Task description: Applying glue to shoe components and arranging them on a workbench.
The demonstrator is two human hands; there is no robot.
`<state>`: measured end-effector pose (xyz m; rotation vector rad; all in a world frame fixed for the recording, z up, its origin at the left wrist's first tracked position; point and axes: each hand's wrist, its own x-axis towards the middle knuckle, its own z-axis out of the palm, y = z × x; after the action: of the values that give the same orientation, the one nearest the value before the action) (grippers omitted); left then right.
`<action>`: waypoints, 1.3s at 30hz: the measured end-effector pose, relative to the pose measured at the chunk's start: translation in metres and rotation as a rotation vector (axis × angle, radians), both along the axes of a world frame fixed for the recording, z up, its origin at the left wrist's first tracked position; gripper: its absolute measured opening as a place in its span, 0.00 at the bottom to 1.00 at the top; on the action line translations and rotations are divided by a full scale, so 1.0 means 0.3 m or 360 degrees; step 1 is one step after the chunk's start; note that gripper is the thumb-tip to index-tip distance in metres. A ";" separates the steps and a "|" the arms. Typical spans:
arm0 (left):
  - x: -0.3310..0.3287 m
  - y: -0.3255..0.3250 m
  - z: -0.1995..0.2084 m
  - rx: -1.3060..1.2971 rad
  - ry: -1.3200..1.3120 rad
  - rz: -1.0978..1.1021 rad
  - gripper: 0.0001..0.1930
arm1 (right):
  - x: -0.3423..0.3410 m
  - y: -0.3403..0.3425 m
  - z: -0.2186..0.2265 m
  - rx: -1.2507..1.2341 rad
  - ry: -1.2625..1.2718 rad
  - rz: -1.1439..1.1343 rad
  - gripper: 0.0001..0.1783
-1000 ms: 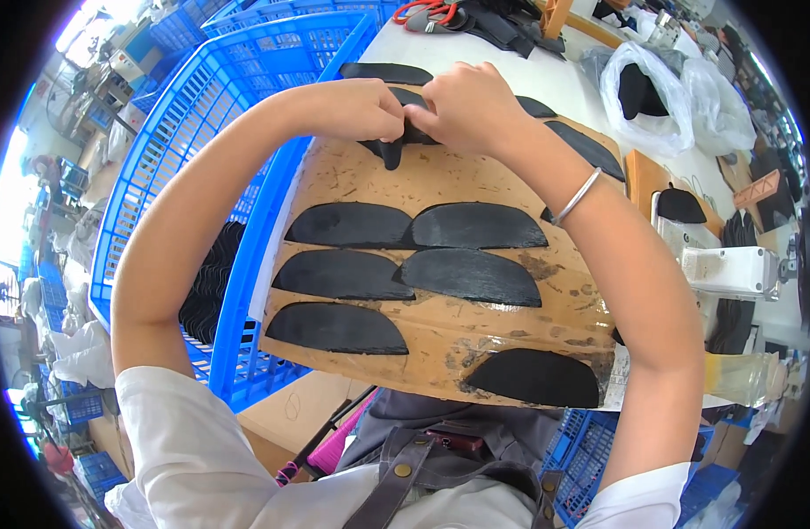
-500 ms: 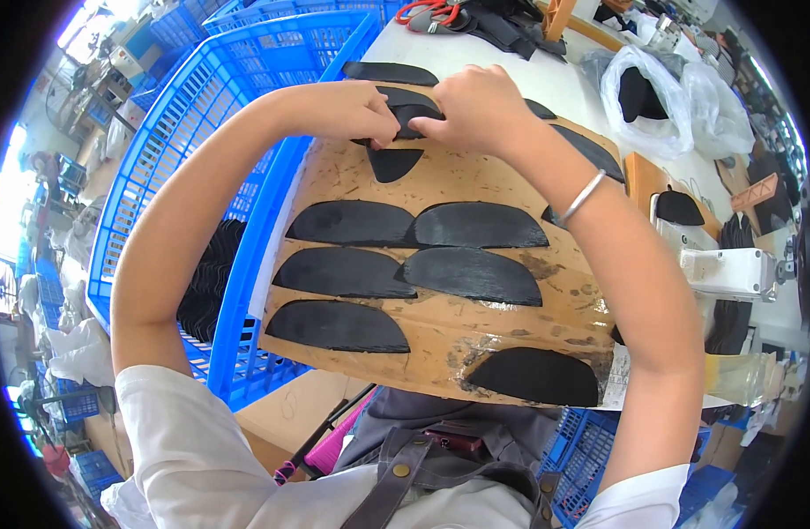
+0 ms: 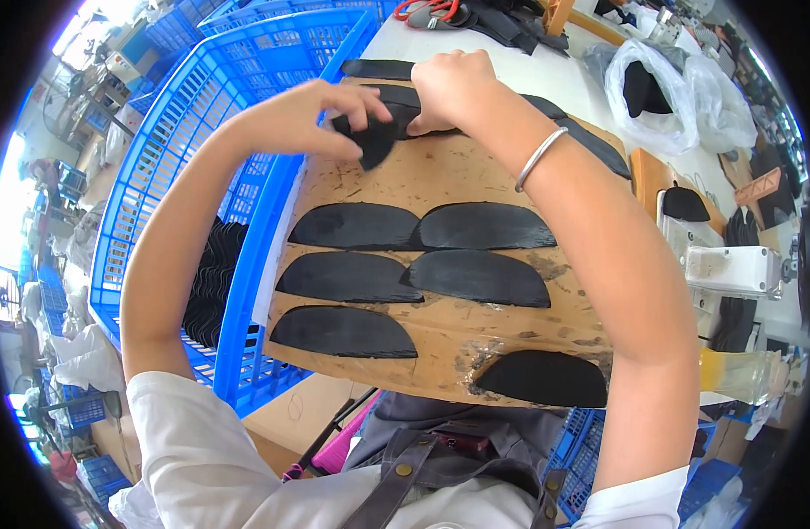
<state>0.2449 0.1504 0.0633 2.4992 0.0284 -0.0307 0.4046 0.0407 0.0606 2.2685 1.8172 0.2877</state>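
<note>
Black half-moon pieces with a dull sheen lie on a brown, glue-stained board point(image 3: 352, 181). At its far left part, my left hand point(image 3: 290, 119) curls its thumb and fingers around the end of a black half-moon piece point(image 3: 374, 141), which is slightly blurred and bent downward. Just right of it, my right hand point(image 3: 458, 93) is closed with its thumb against the black material; its fingertips are partly hidden. Whether both hands grip one piece or two overlapping ones I cannot tell. Closer to me lie several flat pieces, among them a shiny one point(image 3: 484, 227) and a matte one point(image 3: 543, 379).
A blue plastic crate point(image 3: 259, 300) stands against the board's left side, holding a stack of wavy black pieces point(image 3: 215, 286). To the right are a white machine arm point(image 3: 731, 271) and a clear plastic bag point(image 3: 683, 110). Red-handled scissors point(image 3: 427, 11) lie at the back.
My left hand has shifted left and its fingers have spread around the black piece's end. My right hand has moved a little left and away from me.
</note>
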 end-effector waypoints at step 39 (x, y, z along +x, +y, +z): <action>-0.543 0.279 0.082 -0.1197 -0.0725 0.0753 0.27 | -0.023 0.040 0.004 -0.0285 0.0036 -0.0196 0.32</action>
<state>0.0819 0.2341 0.0880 1.6510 0.3483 0.6074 0.3977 0.0526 0.0618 2.2543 1.6330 0.0755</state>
